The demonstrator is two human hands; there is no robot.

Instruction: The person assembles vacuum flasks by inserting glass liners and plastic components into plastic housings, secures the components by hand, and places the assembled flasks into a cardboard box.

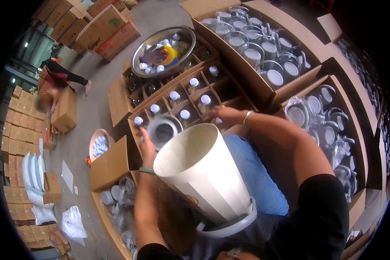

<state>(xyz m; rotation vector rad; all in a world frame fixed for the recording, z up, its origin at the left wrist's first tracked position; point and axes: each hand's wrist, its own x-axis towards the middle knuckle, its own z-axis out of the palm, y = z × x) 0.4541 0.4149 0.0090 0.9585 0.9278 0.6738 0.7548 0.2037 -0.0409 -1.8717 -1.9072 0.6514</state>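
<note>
My left hand (147,149), a green bangle at its wrist, is closed at the edge of a blurred, round, grey-rimmed container (164,131); its fingers are partly hidden. At the divided carton (190,106), my right hand (225,115) has its fingers curled down around the top of a white-capped bottle (218,121). Several more white-capped bottles (174,96) stand upright in the carton's compartments. Between my forearms, a large cream tapered bucket (221,182) leans over my lap, its mouth tilted up to the left. A grey ring (229,227) curves around its lower end.
A metal basin (190,35) beyond the carton holds white caps, a glove and something yellow. Open boxes of grey-lidded glass jugs (251,54) flank me on the right; another box (112,167) stands left. A person (58,93) handles a carton at far left.
</note>
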